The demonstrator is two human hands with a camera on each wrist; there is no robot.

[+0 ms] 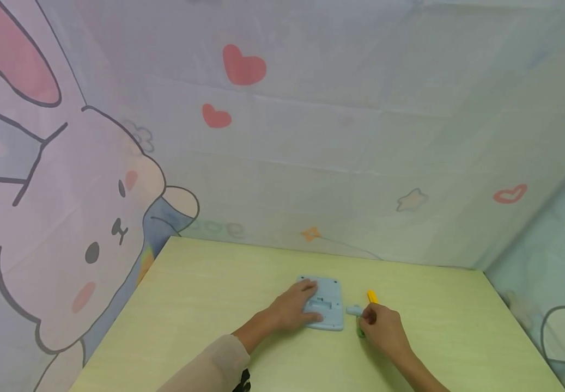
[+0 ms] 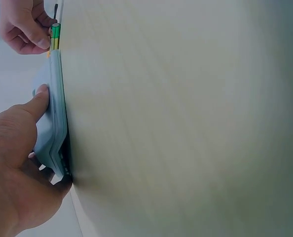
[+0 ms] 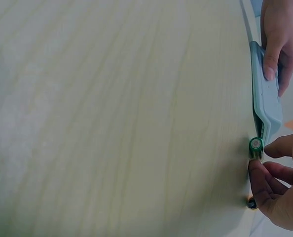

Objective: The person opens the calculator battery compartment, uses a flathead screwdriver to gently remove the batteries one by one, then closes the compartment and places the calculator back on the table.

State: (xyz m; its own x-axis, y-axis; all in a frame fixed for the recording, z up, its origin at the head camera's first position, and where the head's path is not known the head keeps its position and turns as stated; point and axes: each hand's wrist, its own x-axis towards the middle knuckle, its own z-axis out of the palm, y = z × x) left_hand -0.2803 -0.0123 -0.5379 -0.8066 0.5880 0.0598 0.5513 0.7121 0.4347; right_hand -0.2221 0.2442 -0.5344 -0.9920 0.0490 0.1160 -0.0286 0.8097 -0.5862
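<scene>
A light blue calculator [image 1: 330,321] lies face down, its battery compartment [image 1: 320,305] uncovered. My left hand [image 1: 292,306] holds it at the left side, thumb on the back panel and fingers toward the far part. Just right of the calculator, my right hand [image 1: 385,329] pinches a green battery [image 3: 256,144] close over the table, its flat end facing the right wrist camera. The small light blue battery cover [image 1: 354,310] lies between the calculator and the right fingertips, partly hidden by them. In the left wrist view the battery [image 2: 55,32] stands out past the calculator's end.
Behind the right hand lies a screwdriver with a yellow handle [image 1: 372,296], its other end hidden by the hand. The pale wooden table [image 1: 204,288] meets a fabric backdrop [image 1: 311,136] printed with hearts and a rabbit along its far edge.
</scene>
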